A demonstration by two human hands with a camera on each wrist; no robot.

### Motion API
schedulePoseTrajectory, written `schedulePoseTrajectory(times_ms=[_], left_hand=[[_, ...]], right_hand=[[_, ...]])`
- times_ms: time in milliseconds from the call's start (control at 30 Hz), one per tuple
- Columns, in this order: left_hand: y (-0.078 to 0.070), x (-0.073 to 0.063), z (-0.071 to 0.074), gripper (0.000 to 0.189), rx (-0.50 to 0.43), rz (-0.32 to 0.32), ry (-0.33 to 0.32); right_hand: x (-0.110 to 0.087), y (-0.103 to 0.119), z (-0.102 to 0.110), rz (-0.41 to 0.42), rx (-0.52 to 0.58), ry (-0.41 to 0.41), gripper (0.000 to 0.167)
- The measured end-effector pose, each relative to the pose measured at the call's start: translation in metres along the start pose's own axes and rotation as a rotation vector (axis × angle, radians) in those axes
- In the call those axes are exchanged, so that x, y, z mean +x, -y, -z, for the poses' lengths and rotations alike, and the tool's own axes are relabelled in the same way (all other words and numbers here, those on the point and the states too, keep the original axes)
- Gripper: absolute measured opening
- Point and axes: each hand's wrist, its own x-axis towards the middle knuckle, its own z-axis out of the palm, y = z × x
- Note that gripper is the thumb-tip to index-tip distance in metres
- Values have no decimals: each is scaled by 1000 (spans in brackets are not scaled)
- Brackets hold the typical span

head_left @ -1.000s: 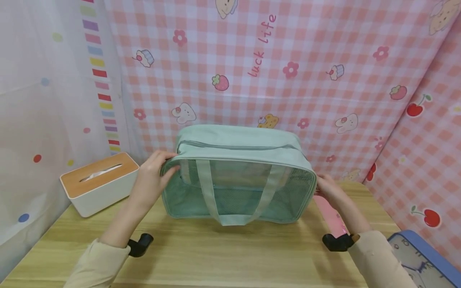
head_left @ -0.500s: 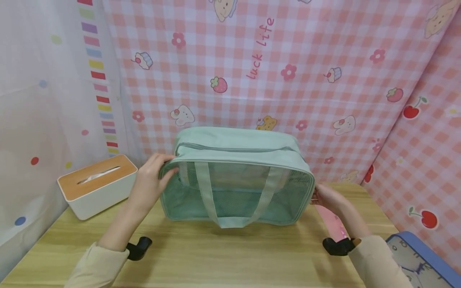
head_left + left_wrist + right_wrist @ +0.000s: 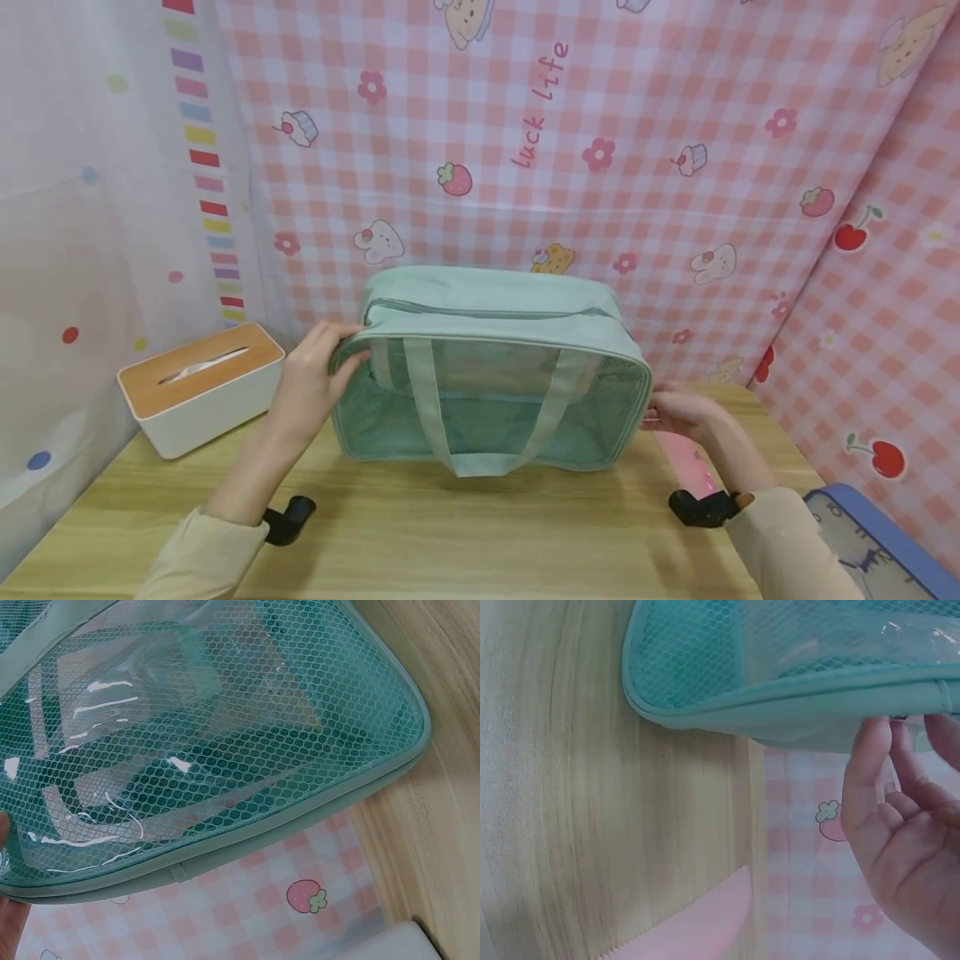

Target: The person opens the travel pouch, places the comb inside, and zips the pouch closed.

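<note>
A mint-green bag (image 3: 480, 417) with a see-through mesh front stands on the wooden table in the head view, its strap handle (image 3: 486, 464) hanging down. A grey zipper (image 3: 480, 312) runs along the top. My left hand (image 3: 309, 371) grips the upper left corner, thumb on the front. At the right side of the bag, my right hand (image 3: 686, 412) has its fingers bent in. The right wrist view shows those fingertips (image 3: 874, 735) together at a small dark bit, apparently the zipper pull, mostly hidden. Through the mesh (image 3: 262, 742) in the left wrist view, the contents are unclear.
A white tissue box (image 3: 210, 417) with a wooden lid stands at the left. Beneath the right forearm lies a pink sheet-like item (image 3: 686, 462). A blue-framed clock (image 3: 877, 533) is at the lower right. Patterned cloth (image 3: 525, 208) hangs close behind the bag.
My right hand has moved down along the bag's right side and slightly toward me. The left hand keeps its hold on the corner. The head view has shifted slightly.
</note>
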Motion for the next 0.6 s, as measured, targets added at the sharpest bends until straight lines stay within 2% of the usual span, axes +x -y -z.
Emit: schedulePoseTrajectory(times_ms=[100,267,467,600], left_hand=[[-1,0,0,30,1,0,-2],[-2,0,-1,31,-3,-1,3],[-1,1,-1,30,4,3,0],[0,1,-1,30,5,13,0]], right_hand=[[1,-2,1,5,0,-1,19],[-4,-2,8,-17,55,-63,26],[-14,13,14,-91,79,-166,27],[-15,24,14,-108,94,-208,27]])
